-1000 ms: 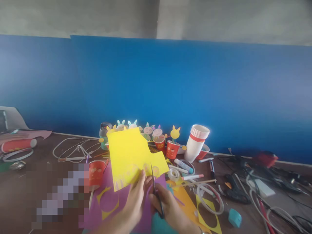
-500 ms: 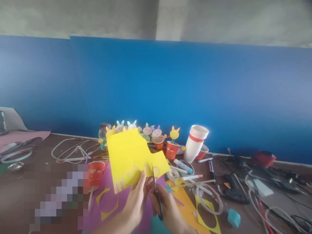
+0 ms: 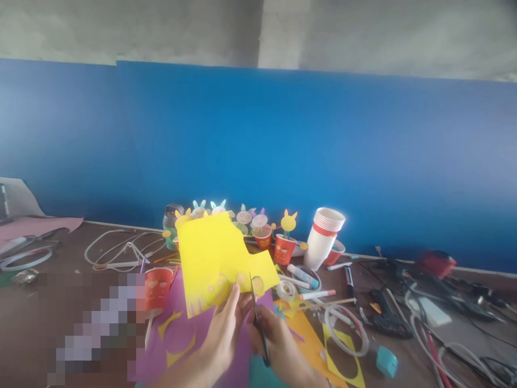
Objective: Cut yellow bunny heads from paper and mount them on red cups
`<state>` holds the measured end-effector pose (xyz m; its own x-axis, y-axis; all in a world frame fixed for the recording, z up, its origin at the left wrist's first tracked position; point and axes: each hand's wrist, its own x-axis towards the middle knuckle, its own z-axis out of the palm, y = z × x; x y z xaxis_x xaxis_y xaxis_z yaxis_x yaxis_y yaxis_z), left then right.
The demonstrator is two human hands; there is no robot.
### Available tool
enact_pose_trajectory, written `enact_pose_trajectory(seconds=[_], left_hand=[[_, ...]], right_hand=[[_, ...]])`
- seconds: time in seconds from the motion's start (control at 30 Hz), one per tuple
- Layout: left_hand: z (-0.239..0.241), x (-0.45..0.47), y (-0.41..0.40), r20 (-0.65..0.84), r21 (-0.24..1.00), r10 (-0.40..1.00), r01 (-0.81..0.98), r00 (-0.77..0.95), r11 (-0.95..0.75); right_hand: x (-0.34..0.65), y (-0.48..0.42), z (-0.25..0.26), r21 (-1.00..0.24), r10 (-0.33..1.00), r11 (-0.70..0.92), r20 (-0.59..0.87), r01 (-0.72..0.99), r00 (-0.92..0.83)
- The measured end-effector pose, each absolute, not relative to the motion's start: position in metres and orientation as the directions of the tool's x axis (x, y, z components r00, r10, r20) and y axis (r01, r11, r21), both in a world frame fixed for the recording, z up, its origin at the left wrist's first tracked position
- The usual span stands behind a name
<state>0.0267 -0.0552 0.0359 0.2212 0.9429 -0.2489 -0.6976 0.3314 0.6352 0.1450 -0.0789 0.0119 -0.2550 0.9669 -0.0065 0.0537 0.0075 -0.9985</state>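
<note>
A yellow paper sheet (image 3: 214,253) with a notched upper right edge is pinched at its lower edge by my left hand (image 3: 222,337), thumb on top. Faint round outlines are drawn along its lower part. My right hand (image 3: 272,337) is closed round the handles of black scissors (image 3: 260,328). Their blades point up and lie at the sheet's lower edge, close to a drawn circle. Whether the blades are parted is hard to see. Beneath both hands lies a purple paper sheet (image 3: 161,355).
Red paper cups (image 3: 285,249) with rabbit-faced cutouts stand along the back. A stack of white cups (image 3: 323,237) is right of them. Markers (image 3: 319,295), a tape roll (image 3: 286,290), a black glue gun (image 3: 388,318), cables and a teal block (image 3: 386,361) lie at right.
The yellow sheet and the scissors have shifted very slightly. Both hands keep their grip, and the things on the table stay in place.
</note>
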Motion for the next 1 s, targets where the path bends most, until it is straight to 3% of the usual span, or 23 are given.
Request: enact_pose_trajectory(seconds=[0.13, 0.33, 0.47, 0.63, 0.83, 1.0], left_hand=[[0.033, 0.025, -0.048, -0.246, 0.645, 0.957, -0.710, 0.155, 0.281], [0.014, 0.021, -0.032, -0.236, 0.706, 0.972, -0.686, 0.011, 0.179], [0.008, 0.014, -0.031, -0.213, 0.812, 0.973, -0.571, -0.092, 0.124], [0.020, 0.010, -0.035, -0.128, 0.870, 0.987, -0.488, -0.092, 0.068], [0.023, 0.008, -0.032, -0.103, 0.895, 0.983, -0.446, -0.149, 0.026], [0.028, 0.011, -0.039, -0.104, 0.904, 0.991, -0.423, -0.086, 0.058]], right_hand=[[0.154, -0.078, 0.019, -0.991, 0.939, 0.016, -0.030, 0.131, -0.341], [0.168, -0.083, 0.035, -0.943, 0.836, -0.027, -0.203, 0.333, -0.509], [0.177, -0.081, 0.042, -0.970, 0.742, -0.042, -0.191, 0.239, -0.643], [0.179, -0.073, 0.032, -0.982, 0.868, -0.072, -0.147, 0.173, -0.473], [0.180, -0.072, 0.031, -0.976, 0.858, -0.095, -0.180, 0.195, -0.481], [0.171, -0.072, 0.038, -0.984, 0.935, -0.097, -0.142, 0.152, -0.326]])
